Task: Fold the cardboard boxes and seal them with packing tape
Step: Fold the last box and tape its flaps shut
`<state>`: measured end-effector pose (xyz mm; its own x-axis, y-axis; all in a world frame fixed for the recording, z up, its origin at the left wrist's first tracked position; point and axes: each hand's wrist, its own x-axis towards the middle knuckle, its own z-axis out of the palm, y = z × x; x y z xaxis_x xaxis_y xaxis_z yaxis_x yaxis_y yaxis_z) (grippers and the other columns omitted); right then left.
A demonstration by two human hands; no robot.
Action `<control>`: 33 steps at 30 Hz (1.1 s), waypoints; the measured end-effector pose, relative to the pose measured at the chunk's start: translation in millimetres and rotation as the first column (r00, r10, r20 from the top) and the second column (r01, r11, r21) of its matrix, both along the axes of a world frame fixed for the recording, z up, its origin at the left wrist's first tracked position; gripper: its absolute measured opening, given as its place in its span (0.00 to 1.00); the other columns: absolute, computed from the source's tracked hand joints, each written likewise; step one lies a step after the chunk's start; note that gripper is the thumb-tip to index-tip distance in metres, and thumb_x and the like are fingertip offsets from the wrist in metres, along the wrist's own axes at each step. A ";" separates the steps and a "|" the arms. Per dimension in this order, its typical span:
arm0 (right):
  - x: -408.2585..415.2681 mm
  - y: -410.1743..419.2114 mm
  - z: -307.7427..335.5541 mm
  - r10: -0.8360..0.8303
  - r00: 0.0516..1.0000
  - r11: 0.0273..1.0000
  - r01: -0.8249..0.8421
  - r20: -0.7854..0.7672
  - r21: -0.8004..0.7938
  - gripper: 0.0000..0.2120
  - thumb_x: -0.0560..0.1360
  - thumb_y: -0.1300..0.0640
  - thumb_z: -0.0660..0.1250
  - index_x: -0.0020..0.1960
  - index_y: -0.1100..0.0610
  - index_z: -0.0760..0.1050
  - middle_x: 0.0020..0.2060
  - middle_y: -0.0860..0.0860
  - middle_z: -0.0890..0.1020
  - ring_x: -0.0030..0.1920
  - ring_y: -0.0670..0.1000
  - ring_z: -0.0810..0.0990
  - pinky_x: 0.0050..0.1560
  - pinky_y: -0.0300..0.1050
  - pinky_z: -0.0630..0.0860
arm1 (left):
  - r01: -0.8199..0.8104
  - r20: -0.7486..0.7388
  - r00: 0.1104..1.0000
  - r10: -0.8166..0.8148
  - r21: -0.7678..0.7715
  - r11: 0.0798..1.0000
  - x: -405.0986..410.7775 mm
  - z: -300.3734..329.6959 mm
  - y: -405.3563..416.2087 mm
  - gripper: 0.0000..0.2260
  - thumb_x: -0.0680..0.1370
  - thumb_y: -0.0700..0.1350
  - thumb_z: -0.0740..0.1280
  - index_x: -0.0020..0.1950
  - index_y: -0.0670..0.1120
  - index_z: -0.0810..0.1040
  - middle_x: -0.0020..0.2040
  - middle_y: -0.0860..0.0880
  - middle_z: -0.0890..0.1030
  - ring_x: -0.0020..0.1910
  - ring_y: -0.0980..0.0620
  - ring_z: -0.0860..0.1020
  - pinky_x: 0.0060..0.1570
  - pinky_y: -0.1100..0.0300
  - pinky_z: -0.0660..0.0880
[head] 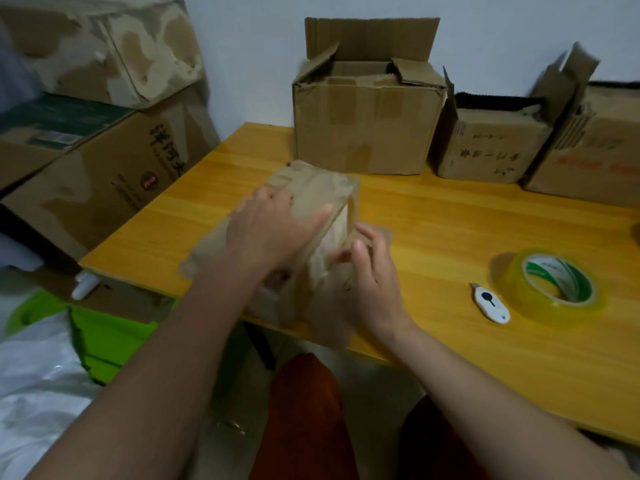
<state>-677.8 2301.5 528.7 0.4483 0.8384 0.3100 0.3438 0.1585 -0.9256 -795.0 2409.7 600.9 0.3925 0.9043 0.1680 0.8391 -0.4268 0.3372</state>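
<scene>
Nearest the camera, two bare forearms reach out over a pair of knees in dark red cloth to the front edge of a yellow wooden table [433, 216]. Both hands meet on a small cardboard box [311, 216], blurred by motion, which sits at the table's near edge with one open end turned to the right. The left hand [266, 230] lies on top of the box with fingers straight and spread, pressing down on the upper panel. The right hand [370, 271] is at the box's open right end, its fingers curled round a loose flap there; how firmly it grips is hard to tell through the blur.

To the right of the box, well apart from it, a white utility knife [491, 303] lies flat on the table. Just beside the knife, farther right, a roll of yellowish packing tape [550, 285] with a green and white core lies on its side.

Behind the box, along the table's far edge against a pale wall, stand three open cartons. The middle carton [363, 126] has its flaps raised; right of it is a smaller carton with writing [485, 150], and a third carton [588, 150] is cut off by the frame.

Left of the table, off its edge, large worn cartons [97, 133] are stacked. Below them are a green bin [107, 337] and white plastic sheeting [38, 386].
</scene>
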 end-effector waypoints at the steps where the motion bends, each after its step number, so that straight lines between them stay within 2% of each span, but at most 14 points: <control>1: -2.5 1.1 1.9 -0.012 1.000 1.000 0.011 0.010 0.018 0.18 0.79 0.48 0.54 0.66 0.53 0.65 0.47 0.45 0.81 0.51 0.39 0.77 0.51 0.28 0.69 | -0.006 -0.142 0.990 -0.006 -0.078 0.997 3.8 2.1 -4.1 0.45 0.65 0.77 0.46 0.68 0.48 0.70 0.68 0.42 0.71 0.66 0.39 0.69 0.63 0.45 0.67; 3: 1.2 5.3 8.7 -0.073 0.997 0.996 0.072 0.024 0.046 0.16 0.81 0.51 0.56 0.66 0.56 0.66 0.48 0.48 0.80 0.50 0.38 0.76 0.49 0.27 0.69 | 0.010 -0.375 0.926 -0.048 -0.102 0.995 7.2 -10.0 -14.4 0.44 0.70 0.75 0.52 0.77 0.49 0.56 0.77 0.41 0.57 0.75 0.37 0.56 0.71 0.44 0.56; 5: 14.5 10.0 16.6 -0.156 0.986 0.987 0.152 0.066 0.052 0.17 0.81 0.53 0.58 0.68 0.58 0.66 0.50 0.47 0.78 0.51 0.39 0.75 0.53 0.30 0.70 | 0.068 -0.423 0.903 -0.071 -0.023 0.997 -1.0 -22.1 -17.8 0.35 0.78 0.62 0.59 0.79 0.52 0.47 0.80 0.44 0.48 0.78 0.39 0.48 0.75 0.46 0.49; 6: 23.0 12.6 19.8 -0.192 0.975 0.981 0.188 0.109 0.040 0.18 0.80 0.53 0.59 0.68 0.57 0.65 0.53 0.48 0.76 0.54 0.41 0.74 0.57 0.36 0.71 | 0.112 -0.407 0.907 -0.103 -0.001 0.994 -8.3 -24.4 -16.3 0.33 0.80 0.56 0.60 0.79 0.54 0.45 0.80 0.47 0.47 0.78 0.41 0.46 0.75 0.47 0.49; 9: 45.3 24.5 28.1 -0.219 0.953 0.972 0.231 0.210 -0.038 0.20 0.80 0.53 0.60 0.70 0.57 0.64 0.63 0.53 0.72 0.64 0.50 0.71 0.65 0.51 0.69 | 0.323 -0.320 0.895 -0.311 -0.017 0.946 -27.9 -24.3 -13.5 0.32 0.80 0.44 0.63 0.79 0.57 0.49 0.80 0.54 0.51 0.78 0.50 0.48 0.75 0.52 0.49; 12: 57.6 40.3 37.0 -0.183 0.948 0.959 0.230 0.260 -0.164 0.23 0.80 0.52 0.61 0.73 0.57 0.62 0.69 0.54 0.67 0.69 0.53 0.66 0.69 0.53 0.65 | 0.483 -0.163 0.859 -0.486 -0.062 0.874 -40.2 -19.6 -16.7 0.33 0.76 0.33 0.63 0.76 0.57 0.60 0.77 0.57 0.59 0.77 0.55 0.54 0.75 0.54 0.51; 15: 64.9 46.9 38.7 -0.100 0.961 0.938 0.178 0.257 -0.298 0.22 0.79 0.51 0.61 0.71 0.56 0.65 0.67 0.54 0.70 0.66 0.53 0.70 0.64 0.48 0.68 | 0.470 -0.055 0.881 -0.470 -0.009 0.882 -45.1 -15.7 -19.0 0.23 0.77 0.37 0.62 0.70 0.55 0.71 0.73 0.55 0.68 0.74 0.52 0.61 0.73 0.51 0.57; 17: 64.2 42.9 35.9 -0.047 0.971 0.931 0.128 0.234 -0.343 0.19 0.79 0.52 0.61 0.68 0.57 0.70 0.61 0.54 0.75 0.59 0.51 0.73 0.56 0.45 0.70 | 0.306 0.045 0.949 -0.312 0.106 0.946 -38.7 -16.6 -23.6 0.15 0.77 0.42 0.60 0.62 0.53 0.77 0.68 0.53 0.74 0.71 0.48 0.65 0.70 0.50 0.57; 19: 62.1 35.7 32.3 -0.062 0.981 0.934 0.122 0.185 -0.335 0.17 0.79 0.53 0.61 0.65 0.57 0.71 0.58 0.53 0.76 0.57 0.51 0.73 0.55 0.47 0.71 | 0.148 0.127 0.980 -0.152 0.040 0.988 -25.1 -15.9 -36.7 0.19 0.75 0.52 0.54 0.60 0.54 0.78 0.69 0.51 0.73 0.70 0.47 0.64 0.71 0.44 0.51; 22: 63.5 18.5 27.7 -0.162 0.976 0.925 0.201 0.145 -0.323 0.12 0.78 0.55 0.61 0.60 0.56 0.72 0.55 0.54 0.77 0.55 0.54 0.74 0.54 0.51 0.72 | 0.202 -0.118 0.969 -0.216 -0.122 0.972 -2.9 -25.9 -56.3 0.38 0.67 0.75 0.40 0.73 0.63 0.62 0.79 0.49 0.55 0.77 0.45 0.49 0.68 0.33 0.34; 24: 66.2 2.7 22.5 -0.261 0.952 0.907 0.299 0.161 -0.297 0.07 0.77 0.56 0.60 0.53 0.56 0.70 0.51 0.55 0.77 0.52 0.56 0.74 0.51 0.53 0.71 | 0.302 -0.251 0.910 -0.331 -0.147 0.942 4.7 -27.9 -59.0 0.40 0.65 0.80 0.42 0.75 0.67 0.51 0.80 0.50 0.46 0.78 0.44 0.41 0.66 0.31 0.30; 27: 66.0 -19.2 17.7 -0.391 0.898 0.871 0.432 0.202 -0.235 0.05 0.76 0.56 0.58 0.49 0.58 0.66 0.47 0.54 0.73 0.51 0.57 0.72 0.50 0.54 0.69 | 0.471 -0.241 0.826 -0.510 -0.201 0.859 11.3 -20.2 -54.4 0.27 0.76 0.70 0.51 0.74 0.70 0.51 0.80 0.54 0.45 0.78 0.48 0.40 0.69 0.32 0.33; 29: 63.0 -28.5 16.1 -0.445 0.855 0.856 0.494 0.267 -0.154 0.04 0.76 0.59 0.58 0.49 0.59 0.65 0.47 0.54 0.71 0.52 0.56 0.70 0.53 0.53 0.68 | 0.572 -0.236 0.756 -0.611 -0.218 0.791 17.0 -15.9 -55.2 0.20 0.82 0.59 0.51 0.74 0.69 0.53 0.79 0.58 0.48 0.78 0.51 0.42 0.70 0.33 0.34; 33: 58.4 -40.6 11.2 -0.518 0.790 0.834 0.551 0.328 -0.011 0.09 0.75 0.65 0.58 0.55 0.63 0.68 0.51 0.57 0.69 0.54 0.55 0.68 0.55 0.46 0.63 | 0.654 -0.143 0.744 -0.653 -0.044 0.755 25.9 -22.5 -61.6 0.24 0.83 0.40 0.53 0.76 0.61 0.58 0.77 0.60 0.58 0.78 0.53 0.50 0.74 0.40 0.38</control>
<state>-619.4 2260.9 539.9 0.7333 0.5260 0.4309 0.6069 -0.2206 -0.7636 -769.1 2348.0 578.4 0.9063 0.4167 0.0701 0.3914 -0.8904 0.2321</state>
